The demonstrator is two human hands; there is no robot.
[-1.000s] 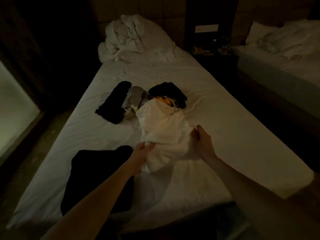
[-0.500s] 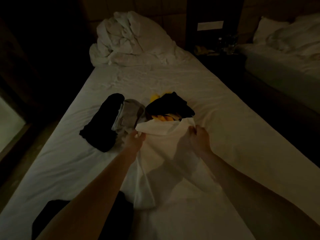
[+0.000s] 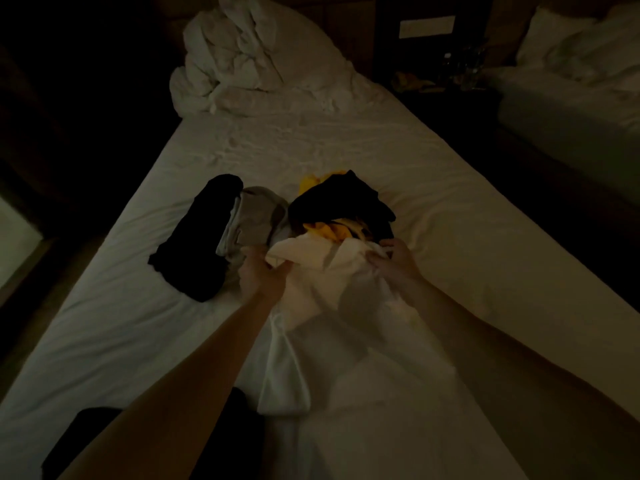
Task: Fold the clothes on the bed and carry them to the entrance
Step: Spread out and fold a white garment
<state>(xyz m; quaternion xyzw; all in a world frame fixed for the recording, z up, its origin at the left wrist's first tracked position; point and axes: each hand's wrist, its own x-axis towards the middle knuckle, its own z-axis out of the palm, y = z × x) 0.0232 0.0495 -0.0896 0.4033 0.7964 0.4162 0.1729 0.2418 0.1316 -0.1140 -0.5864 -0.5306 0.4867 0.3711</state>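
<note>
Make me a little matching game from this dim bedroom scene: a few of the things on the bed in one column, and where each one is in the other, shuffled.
Things:
1. white garment
2. crumpled duvet
3. long black garment
4. yellow garment

Places:
A. heaped at the head of the bed
B. under a black piece, just beyond the hands
C. gripped by the left hand and right hand
D. left of the grey garment

Pairs: 1-C, 2-A, 3-D, 4-B
</note>
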